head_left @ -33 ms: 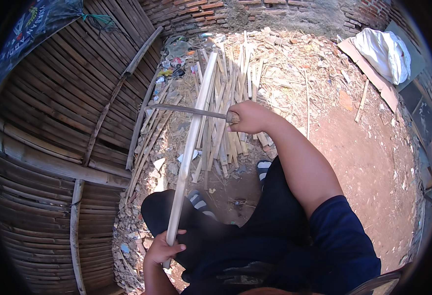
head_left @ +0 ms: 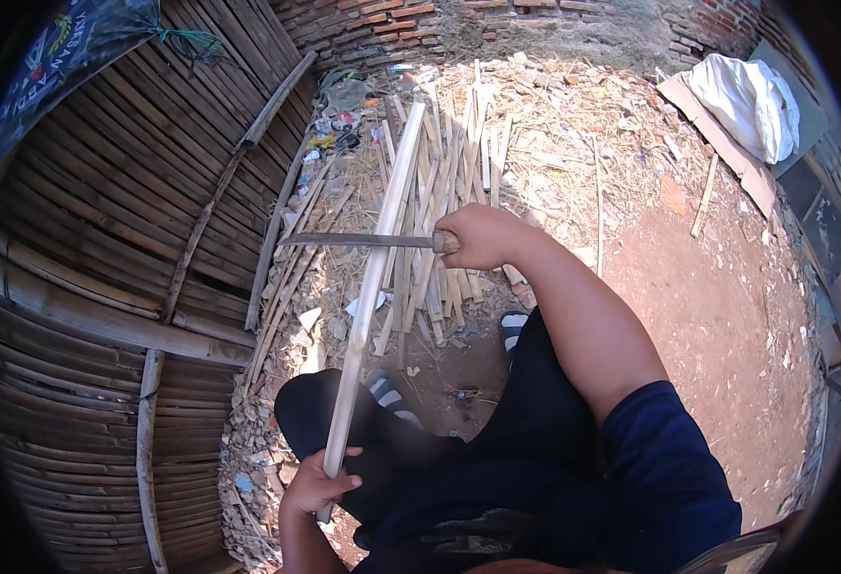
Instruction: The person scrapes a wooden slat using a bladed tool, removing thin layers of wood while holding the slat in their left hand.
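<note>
A long pale strip of split bamboo [head_left: 357, 337] slants from beside my thigh up and away over the ground. My left hand [head_left: 317, 485] is closed around its near end, thumb on top. In my right hand [head_left: 481, 236] is the short wooden handle of a machete [head_left: 349, 239]. Its dark, long blade points left and lies across the strip's upper half, touching it or just above it. Beyond and beneath them, a pile of pale bamboo strips [head_left: 449, 182] is spread on the ground.
A bamboo-slat wall [head_left: 86, 249] rises close on my left. At the back stands a brick wall [head_left: 516, 33]. A white sack [head_left: 748, 105] rests on a flat board at the far right. Rubble and litter cover the ground by the wall; bare brown soil [head_left: 698, 316] lies on the right.
My right hand and the machete have moved a little nearer to me along the strip and slightly left. The blade is now more level. My left hand and the strip stay in place.
</note>
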